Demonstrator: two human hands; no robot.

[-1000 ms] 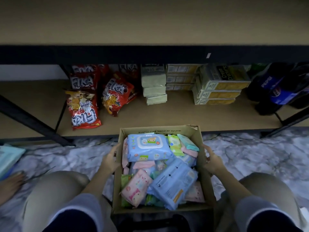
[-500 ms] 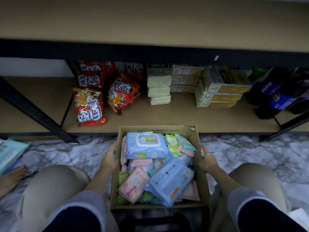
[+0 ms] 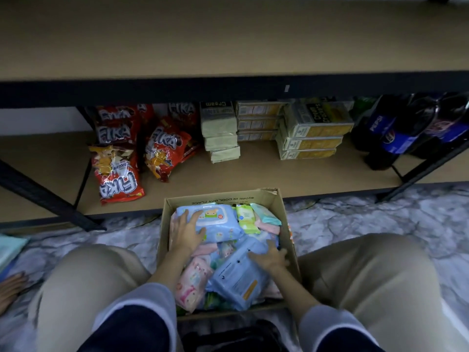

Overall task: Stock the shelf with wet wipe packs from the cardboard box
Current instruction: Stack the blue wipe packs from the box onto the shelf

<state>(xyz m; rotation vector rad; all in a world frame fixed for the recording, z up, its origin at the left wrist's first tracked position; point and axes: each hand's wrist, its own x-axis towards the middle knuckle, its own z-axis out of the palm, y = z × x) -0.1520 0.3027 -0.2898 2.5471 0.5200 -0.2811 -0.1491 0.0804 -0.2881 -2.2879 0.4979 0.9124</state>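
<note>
The left hand (image 3: 186, 231) is being laid flat, fingers spread, on the large blue pack (image 3: 215, 222), probably to lift it first because it lies uppermost. The right hand (image 3: 270, 256) is being curled over another blue pack (image 3: 238, 280). Both packs are being kept inside the cardboard box (image 3: 276, 199), set just before the lower shelf (image 3: 253, 174) for short reaches.

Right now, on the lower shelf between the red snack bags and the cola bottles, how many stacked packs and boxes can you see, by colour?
Pale green packs: 3
Yellow cracker boxes: 6, in two stacks of 3
Total: 9 in view
</note>
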